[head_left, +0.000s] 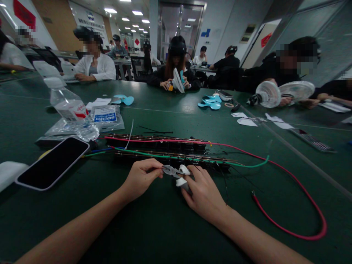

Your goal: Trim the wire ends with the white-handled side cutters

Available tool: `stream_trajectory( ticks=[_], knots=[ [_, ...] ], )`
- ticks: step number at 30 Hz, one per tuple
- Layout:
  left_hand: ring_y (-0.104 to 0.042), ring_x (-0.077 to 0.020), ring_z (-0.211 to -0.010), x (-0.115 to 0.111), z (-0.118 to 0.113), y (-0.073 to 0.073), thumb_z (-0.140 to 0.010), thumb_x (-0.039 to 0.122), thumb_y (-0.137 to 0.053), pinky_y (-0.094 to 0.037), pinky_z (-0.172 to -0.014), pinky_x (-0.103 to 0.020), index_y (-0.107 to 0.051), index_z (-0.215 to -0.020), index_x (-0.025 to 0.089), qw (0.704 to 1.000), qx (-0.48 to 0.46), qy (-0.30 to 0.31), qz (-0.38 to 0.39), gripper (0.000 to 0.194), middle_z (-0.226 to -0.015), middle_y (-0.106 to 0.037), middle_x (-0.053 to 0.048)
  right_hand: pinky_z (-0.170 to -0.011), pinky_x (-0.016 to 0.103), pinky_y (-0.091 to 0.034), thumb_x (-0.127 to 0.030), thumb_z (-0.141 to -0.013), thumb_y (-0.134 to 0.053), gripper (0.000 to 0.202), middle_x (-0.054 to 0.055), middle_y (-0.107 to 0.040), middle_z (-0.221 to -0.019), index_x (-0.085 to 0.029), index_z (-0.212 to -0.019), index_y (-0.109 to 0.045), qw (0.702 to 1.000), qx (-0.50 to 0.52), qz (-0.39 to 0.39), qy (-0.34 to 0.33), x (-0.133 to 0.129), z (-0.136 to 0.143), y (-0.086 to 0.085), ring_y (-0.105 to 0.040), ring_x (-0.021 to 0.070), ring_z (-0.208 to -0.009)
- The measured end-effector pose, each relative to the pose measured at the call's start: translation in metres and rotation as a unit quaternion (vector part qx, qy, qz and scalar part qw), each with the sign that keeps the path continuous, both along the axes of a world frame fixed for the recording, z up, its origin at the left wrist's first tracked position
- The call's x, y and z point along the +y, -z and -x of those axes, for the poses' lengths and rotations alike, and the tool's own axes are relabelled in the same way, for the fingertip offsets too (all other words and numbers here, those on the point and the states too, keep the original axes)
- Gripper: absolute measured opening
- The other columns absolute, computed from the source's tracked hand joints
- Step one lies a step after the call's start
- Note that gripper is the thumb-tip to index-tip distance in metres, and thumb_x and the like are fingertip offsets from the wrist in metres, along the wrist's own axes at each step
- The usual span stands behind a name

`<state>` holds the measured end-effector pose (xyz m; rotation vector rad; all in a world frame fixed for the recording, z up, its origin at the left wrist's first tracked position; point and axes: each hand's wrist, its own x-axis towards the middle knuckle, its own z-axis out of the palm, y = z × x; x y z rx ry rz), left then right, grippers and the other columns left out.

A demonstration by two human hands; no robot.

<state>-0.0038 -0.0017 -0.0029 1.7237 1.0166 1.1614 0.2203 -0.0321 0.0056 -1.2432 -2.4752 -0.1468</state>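
My right hand [202, 187] is wrapped round the white and grey handles of a pair of pliers [171, 171], whose jaws point left. The fingers of my left hand [143, 178] are pinched together at the jaw tips; what they hold is too small to make out. Just beyond both hands lie two long dark strips, a far one [154, 143] and a near one [170, 158]. A red wire [231, 146] runs along the far strip and curls round to the right. A green wire [255, 165] lies along the near strip. A white cable tie [129, 134] stands up from the strips.
On the left are a phone [53, 163], a water bottle [68, 106] and plastic bags [110, 119]. Blue fan blades [210, 102] and papers [246, 121] lie farther back. Several people sit across the green table [137, 234], some holding fan parts.
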Motion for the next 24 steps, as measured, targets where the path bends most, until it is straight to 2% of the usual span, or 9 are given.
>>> stream_trajectory(
  ticks=[13, 24],
  knots=[
    [-0.061, -0.0140, -0.071, 0.0010, 0.0008, 0.0001, -0.082, 0.013, -0.061, -0.046, -0.067, -0.026, -0.067, -0.067, 0.016, 1.000, 0.006, 0.005, 0.000, 0.016, -0.074, -0.066, -0.002, -0.083, 0.046, -0.048, -0.018, -0.079, -0.060, 0.024, 0.018, -0.057, -0.111, -0.012, -0.101, -0.064, 1.000, -0.002, 0.014, 0.005, 0.0005, -0.0001, 0.0021, -0.052, 0.0302, -0.099],
    [-0.061, -0.0130, -0.067, -0.0006, -0.0018, -0.0019, -0.084, 0.016, -0.061, -0.047, -0.065, -0.025, -0.069, -0.076, 0.016, 1.000, 0.003, 0.005, 0.001, 0.012, -0.072, -0.065, -0.002, -0.082, 0.045, -0.048, -0.020, -0.080, -0.059, 0.022, 0.017, -0.058, -0.112, -0.013, -0.100, -0.063, 1.000, -0.009, -0.006, 0.017, 0.0018, -0.0009, 0.0016, -0.055, 0.0297, -0.098]
  ],
)
